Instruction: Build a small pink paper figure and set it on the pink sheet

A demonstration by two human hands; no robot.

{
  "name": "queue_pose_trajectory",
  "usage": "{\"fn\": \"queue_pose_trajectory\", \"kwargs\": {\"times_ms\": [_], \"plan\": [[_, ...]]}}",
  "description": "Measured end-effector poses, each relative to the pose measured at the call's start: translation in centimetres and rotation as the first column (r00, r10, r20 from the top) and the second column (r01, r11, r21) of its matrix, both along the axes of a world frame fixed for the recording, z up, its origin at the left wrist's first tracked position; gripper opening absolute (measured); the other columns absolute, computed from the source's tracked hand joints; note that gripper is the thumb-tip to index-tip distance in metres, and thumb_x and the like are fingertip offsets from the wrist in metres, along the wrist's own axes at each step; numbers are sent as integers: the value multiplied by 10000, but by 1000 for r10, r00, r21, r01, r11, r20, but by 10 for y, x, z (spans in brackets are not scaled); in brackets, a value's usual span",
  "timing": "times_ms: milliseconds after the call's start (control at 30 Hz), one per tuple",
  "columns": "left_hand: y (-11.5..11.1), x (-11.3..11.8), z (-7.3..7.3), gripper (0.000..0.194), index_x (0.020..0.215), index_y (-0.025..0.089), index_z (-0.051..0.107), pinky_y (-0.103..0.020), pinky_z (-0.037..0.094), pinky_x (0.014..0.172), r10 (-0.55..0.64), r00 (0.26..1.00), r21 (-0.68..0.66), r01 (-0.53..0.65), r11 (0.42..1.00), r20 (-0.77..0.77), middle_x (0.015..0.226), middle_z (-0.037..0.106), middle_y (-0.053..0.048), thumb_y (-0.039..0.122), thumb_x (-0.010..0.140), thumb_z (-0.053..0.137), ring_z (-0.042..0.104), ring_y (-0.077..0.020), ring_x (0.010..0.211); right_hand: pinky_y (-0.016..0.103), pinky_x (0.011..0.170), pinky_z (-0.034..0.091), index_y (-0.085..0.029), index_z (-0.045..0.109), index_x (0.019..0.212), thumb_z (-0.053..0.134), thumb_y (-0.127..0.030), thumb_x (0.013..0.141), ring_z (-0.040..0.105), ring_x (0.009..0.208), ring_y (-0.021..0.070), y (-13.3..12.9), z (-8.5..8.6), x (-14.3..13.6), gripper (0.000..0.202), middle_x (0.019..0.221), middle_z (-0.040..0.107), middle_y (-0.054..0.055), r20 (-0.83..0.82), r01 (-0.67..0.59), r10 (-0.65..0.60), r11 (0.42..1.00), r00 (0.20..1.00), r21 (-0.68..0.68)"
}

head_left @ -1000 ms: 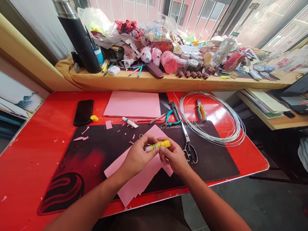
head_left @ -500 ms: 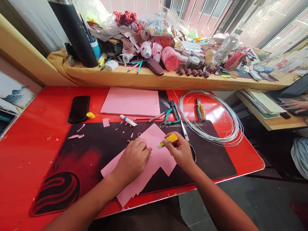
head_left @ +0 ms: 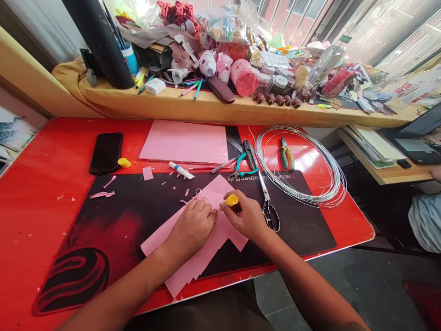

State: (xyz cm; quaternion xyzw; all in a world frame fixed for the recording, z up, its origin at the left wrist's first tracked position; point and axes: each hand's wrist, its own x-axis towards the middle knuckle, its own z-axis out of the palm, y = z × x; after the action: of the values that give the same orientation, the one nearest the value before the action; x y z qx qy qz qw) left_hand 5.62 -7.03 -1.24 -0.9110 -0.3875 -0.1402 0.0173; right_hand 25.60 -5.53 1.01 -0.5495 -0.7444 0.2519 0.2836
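My right hand (head_left: 250, 219) is closed around a yellow glue stick (head_left: 232, 200), its capless front end close to my left fingertips. My left hand (head_left: 193, 224) rests on a pink sheet of paper (head_left: 203, 255), fingers bent and pinched together; whatever they hold is hidden. The sheet has stepped lower edges and lies slanted on the black desk mat (head_left: 296, 230). Thin pink strips and a tiny ring (head_left: 198, 191) lie just beyond my left knuckles. Scissors (head_left: 271, 214) sit right of my right hand. The yellow cap (head_left: 124, 162) lies near a black phone (head_left: 106, 153).
Farther back lie a pink paper stack (head_left: 186, 141), a white tube (head_left: 181, 170), teal pliers (head_left: 240, 168), a box cutter (head_left: 250, 155), coiled wire (head_left: 339, 184) and green-yellow pliers (head_left: 285, 154). Craft items crowd the ledge (head_left: 193, 109). Another person's sleeve (head_left: 427, 220) shows at right.
My right hand has brought the glue stick left and turned it, so its yellow end faces me near my left fingers. The view shifted slightly. The other person's hand has left the side table.
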Motion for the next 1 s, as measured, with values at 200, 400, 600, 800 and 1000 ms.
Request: {"fn": "queue_pose_trajectory", "kwargs": {"times_ms": [200,400,600,800,1000], "plan": [[0,1,0,232,1084,79,718,-477,479,897,-32,999,26,33,999,-34,872,652,-119,61,943,535,592,-312,908,262,618,398,-235,618,989,574,-366,987,621,593,175,2,-7,-5,138,712,680,-3,123,-58,55,998,991,16],[4,4,7,183,1032,86,715,-478,458,921,-42,991,12,43,999,-130,869,660,-117,78,943,556,589,-296,864,268,573,319,-226,603,977,572,-359,993,626,558,174,1,-8,-4,137,662,667,-20,205,-89,78,995,976,44],[-2,4,1,186,1019,92,715,-493,430,966,-35,991,9,37,999,-132,839,669,-114,77,943,545,599,-309,892,261,567,339,-233,602,955,581,-339,976,597,513,164,-3,-4,4,110,600,629,-37,178,-40,29,997,984,58],[-4,5,-1,204,1028,87,711,-508,408,987,-35,992,9,36,999,-123,855,679,-119,50,935,534,597,-301,878,248,581,389,-229,601,992,590,-349,976,577,532,148,0,-2,3,122,672,647,-23,50,-1,-3,998,999,61],[-2,7,2,212,1025,82,716,-491,424,950,-43,991,6,44,999,-128,845,676,-115,43,933,529,602,-302,873,266,581,334,-235,596,982,559,-345,992,603,556,172,4,-9,-9,116,661,653,-18,172,-80,74,997,982,25]]}}
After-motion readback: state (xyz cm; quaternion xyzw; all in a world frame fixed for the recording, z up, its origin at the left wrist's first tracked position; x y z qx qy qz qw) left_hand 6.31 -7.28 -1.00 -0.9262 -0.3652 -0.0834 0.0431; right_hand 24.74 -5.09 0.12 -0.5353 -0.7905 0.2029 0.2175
